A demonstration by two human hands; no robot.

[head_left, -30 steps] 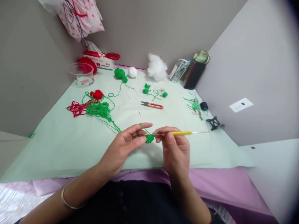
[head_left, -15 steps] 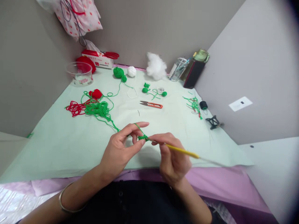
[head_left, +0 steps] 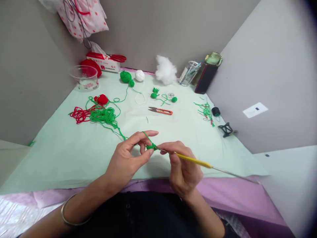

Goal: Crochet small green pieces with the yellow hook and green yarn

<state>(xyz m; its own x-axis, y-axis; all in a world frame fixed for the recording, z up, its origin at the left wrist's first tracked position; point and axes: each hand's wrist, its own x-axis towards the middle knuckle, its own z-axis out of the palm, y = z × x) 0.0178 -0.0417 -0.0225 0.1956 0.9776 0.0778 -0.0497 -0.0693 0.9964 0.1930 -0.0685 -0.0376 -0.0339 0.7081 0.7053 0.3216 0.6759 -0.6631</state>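
Between the thumb and fingers of my left hand is a small green crochet piece. Green yarn runs over the raised left index finger and back to a loose green yarn tangle on the table. My right hand is closed round a crochet hook with a yellow handle and a long metal shaft. The hook's tip meets the crochet piece, though the exact stitch is too small to make out. Beyond my hands lie orange thread snips.
Red yarn lies beside the green tangle. Farther back are a clear tub, a tissue box, a green yarn ball, white stuffing and a cup of pens. Yarn scraps and a black thread spool sit right.
My hands and the crochet piece stay almost in place. The hook's rear metal shaft, blurred before, now shows more sharply.
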